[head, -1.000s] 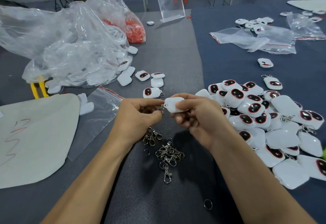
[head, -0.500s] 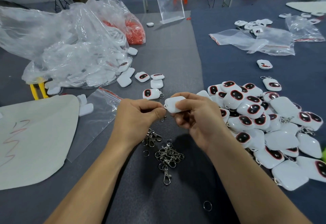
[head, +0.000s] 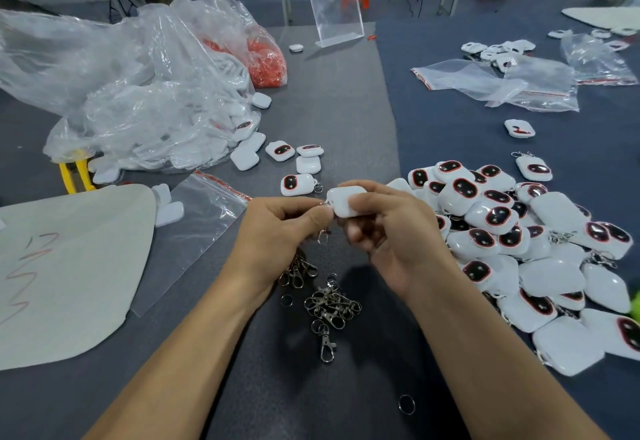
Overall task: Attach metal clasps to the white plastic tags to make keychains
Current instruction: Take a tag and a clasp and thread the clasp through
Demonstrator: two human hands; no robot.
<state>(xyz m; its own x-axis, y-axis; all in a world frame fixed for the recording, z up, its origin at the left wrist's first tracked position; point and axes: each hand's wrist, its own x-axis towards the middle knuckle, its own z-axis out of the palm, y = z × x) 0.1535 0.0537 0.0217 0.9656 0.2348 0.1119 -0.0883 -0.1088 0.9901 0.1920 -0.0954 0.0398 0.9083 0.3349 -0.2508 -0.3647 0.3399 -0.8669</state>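
Tag: you hold the white plastic tag pinched in your right hand; light, stiff, likely slick, so grip its flat faces.
Clasp: your left hand fingers pinch the metal clasp at the tag's corner; small, rigid, springy.
Spares: clasp pile just below your fingers.
Finished: keychain heap to their right.
Counter: grey matting, cluttered with plastic bags to the far left.

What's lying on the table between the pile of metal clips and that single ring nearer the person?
Nothing: in the head view, bare dark mat separates the clasp pile from the lone ring.
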